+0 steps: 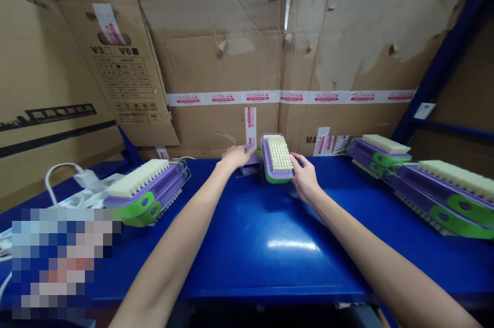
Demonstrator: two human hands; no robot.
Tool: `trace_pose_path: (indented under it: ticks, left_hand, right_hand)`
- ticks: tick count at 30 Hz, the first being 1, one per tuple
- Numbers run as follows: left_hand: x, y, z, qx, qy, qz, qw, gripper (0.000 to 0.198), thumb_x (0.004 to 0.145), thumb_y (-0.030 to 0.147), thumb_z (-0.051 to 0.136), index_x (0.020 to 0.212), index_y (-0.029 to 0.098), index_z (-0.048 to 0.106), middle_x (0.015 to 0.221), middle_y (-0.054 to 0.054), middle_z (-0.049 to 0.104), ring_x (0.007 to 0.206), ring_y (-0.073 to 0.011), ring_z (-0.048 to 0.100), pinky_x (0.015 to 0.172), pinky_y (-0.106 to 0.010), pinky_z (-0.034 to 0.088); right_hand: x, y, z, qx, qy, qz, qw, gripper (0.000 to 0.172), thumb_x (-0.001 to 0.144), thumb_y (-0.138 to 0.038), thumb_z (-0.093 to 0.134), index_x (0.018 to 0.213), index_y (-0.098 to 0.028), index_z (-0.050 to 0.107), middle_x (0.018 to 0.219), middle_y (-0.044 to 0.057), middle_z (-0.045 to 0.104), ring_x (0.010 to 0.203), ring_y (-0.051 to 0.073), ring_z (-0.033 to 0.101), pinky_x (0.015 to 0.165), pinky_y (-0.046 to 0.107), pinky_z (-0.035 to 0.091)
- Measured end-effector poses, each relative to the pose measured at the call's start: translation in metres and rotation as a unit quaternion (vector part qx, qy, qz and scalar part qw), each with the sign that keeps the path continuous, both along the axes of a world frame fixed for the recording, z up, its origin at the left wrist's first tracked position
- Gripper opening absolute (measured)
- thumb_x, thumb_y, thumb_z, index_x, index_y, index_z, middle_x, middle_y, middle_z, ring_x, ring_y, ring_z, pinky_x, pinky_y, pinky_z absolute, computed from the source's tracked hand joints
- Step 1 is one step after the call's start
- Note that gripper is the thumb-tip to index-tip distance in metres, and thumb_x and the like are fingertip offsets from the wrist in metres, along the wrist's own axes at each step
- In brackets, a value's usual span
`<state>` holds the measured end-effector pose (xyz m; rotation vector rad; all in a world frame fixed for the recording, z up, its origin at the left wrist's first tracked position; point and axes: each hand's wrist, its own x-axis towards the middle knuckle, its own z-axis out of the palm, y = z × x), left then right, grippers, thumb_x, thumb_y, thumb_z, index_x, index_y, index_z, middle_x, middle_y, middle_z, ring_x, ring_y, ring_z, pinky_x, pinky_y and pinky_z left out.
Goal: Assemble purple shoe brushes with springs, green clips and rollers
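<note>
Near the back of the blue table, my right hand [304, 176] grips the right edge of a purple and green brush [279, 155], its cream bristles facing up and toward the camera. To its left, my left hand [236, 157] is closed on a second purple brush [250, 163], whose dark-looking bristles point down near the table. My left fingers cover much of that brush. The two brushes are close side by side; whether they touch is hard to tell.
Stacked brushes stand on the blue table [278, 266] at left [144, 189] and at right [443, 194], [378, 153]. A power strip [87, 189] with white cables lies at left. Cardboard sheets [216, 65] wall the back; blue shelf posts [443, 55] rise at right.
</note>
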<state>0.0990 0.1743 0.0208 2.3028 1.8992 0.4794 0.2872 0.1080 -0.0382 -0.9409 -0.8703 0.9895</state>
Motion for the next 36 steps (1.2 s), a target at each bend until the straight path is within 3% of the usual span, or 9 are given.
trace_pose_path:
  ticks: [4, 8, 12, 17, 21, 24, 28, 32, 36]
  left_hand:
    - [0.002, -0.003, 0.006, 0.023, -0.170, -0.097, 0.980, 0.069, 0.084, 0.068, 0.029, 0.107, 0.016, 0.067, 0.120, -0.017, 0.062, 0.121, -0.0339, 0.049, 0.101, -0.045, 0.035]
    - [0.012, -0.020, 0.011, -0.211, -0.433, -0.238, 0.843, 0.067, 0.080, 0.072, 0.036, 0.112, 0.019, 0.064, 0.115, -0.012, 0.066, 0.112, -0.0275, 0.057, 0.095, -0.038, 0.044]
    - [0.019, -0.036, 0.005, -0.324, -0.560, -0.261, 0.716, 0.063, 0.079, 0.069, 0.046, 0.117, 0.021, 0.059, 0.113, -0.011, 0.066, 0.108, -0.0256, 0.060, 0.095, -0.040, 0.045]
    - [0.033, -0.044, 0.004, -0.240, -0.677, -0.228, 0.657, 0.055, 0.074, 0.058, 0.062, 0.109, 0.016, 0.061, 0.109, -0.011, 0.067, 0.101, -0.0224, 0.063, 0.094, -0.037, 0.047]
    - [0.032, -0.036, 0.026, -0.153, -0.664, -0.185, 0.708, 0.061, 0.069, 0.058, 0.067, 0.107, 0.011, 0.062, 0.105, -0.015, 0.068, 0.092, -0.0234, 0.065, 0.086, -0.037, 0.051]
    - [0.009, -0.021, 0.046, -0.005, -0.574, -0.096, 0.813, 0.066, 0.065, 0.055, 0.071, 0.110, 0.009, 0.060, 0.108, -0.017, 0.067, 0.095, -0.0254, 0.064, 0.084, -0.037, 0.051]
    - [-0.034, 0.000, 0.060, 0.130, -0.259, 0.134, 0.948, 0.068, 0.059, 0.058, 0.073, 0.107, 0.011, 0.062, 0.114, -0.018, 0.064, 0.108, -0.0330, 0.058, 0.090, -0.041, 0.045]
    - [-0.055, 0.010, 0.049, 0.121, -0.034, 0.236, 0.964, 0.069, 0.063, 0.060, 0.068, 0.110, 0.009, 0.062, 0.120, -0.023, 0.059, 0.115, -0.0394, 0.050, 0.089, -0.045, 0.044]
    - [-0.055, 0.018, 0.021, 0.093, 0.047, 0.244, 0.964, 0.064, 0.068, 0.058, 0.065, 0.110, 0.009, 0.063, 0.117, -0.024, 0.060, 0.111, -0.0387, 0.052, 0.085, -0.044, 0.044]
  right_hand:
    - [-0.008, -0.009, 0.009, 0.014, 0.052, 0.077, 0.996, 0.043, 0.070, -0.042, 0.069, 0.106, -0.022, 0.057, 0.086, 0.004, 0.069, 0.074, 0.018, 0.065, 0.056, 0.027, 0.049]
    - [-0.015, -0.014, 0.013, 0.011, 0.073, 0.153, 0.985, 0.032, 0.071, -0.031, 0.068, 0.100, -0.022, 0.058, 0.092, 0.004, 0.070, 0.081, 0.019, 0.065, 0.062, 0.029, 0.051]
    - [-0.016, -0.012, 0.013, 0.013, 0.094, 0.197, 0.976, 0.029, 0.072, -0.028, 0.067, 0.099, -0.021, 0.059, 0.095, 0.006, 0.070, 0.082, 0.020, 0.066, 0.066, 0.031, 0.053]
    - [-0.019, -0.013, 0.016, 0.004, 0.079, 0.215, 0.973, 0.025, 0.076, -0.027, 0.062, 0.101, -0.021, 0.058, 0.100, 0.007, 0.069, 0.086, 0.020, 0.066, 0.072, 0.034, 0.054]
    - [-0.022, -0.018, 0.016, -0.046, 0.102, 0.216, 0.970, 0.024, 0.083, -0.034, 0.056, 0.102, -0.021, 0.053, 0.086, 0.008, 0.069, 0.081, 0.021, 0.068, 0.079, 0.039, 0.054]
    - [-0.020, -0.019, 0.016, -0.060, 0.102, 0.191, 0.974, 0.024, 0.085, -0.032, 0.055, 0.105, -0.020, 0.050, 0.078, 0.008, 0.068, 0.074, 0.020, 0.068, 0.079, 0.039, 0.054]
    - [-0.017, -0.019, 0.018, -0.048, 0.098, 0.177, 0.978, 0.022, 0.085, -0.028, 0.054, 0.104, -0.020, 0.050, 0.076, 0.006, 0.068, 0.069, 0.018, 0.068, 0.079, 0.039, 0.055]
    - [-0.017, -0.019, 0.017, -0.046, 0.099, 0.180, 0.978, 0.021, 0.083, -0.026, 0.055, 0.104, -0.021, 0.050, 0.072, 0.005, 0.067, 0.066, 0.018, 0.067, 0.078, 0.040, 0.055]
    - [-0.019, -0.019, 0.015, -0.043, 0.093, 0.185, 0.977, 0.023, 0.082, -0.024, 0.056, 0.103, -0.021, 0.050, 0.071, 0.004, 0.067, 0.065, 0.019, 0.067, 0.076, 0.041, 0.055]
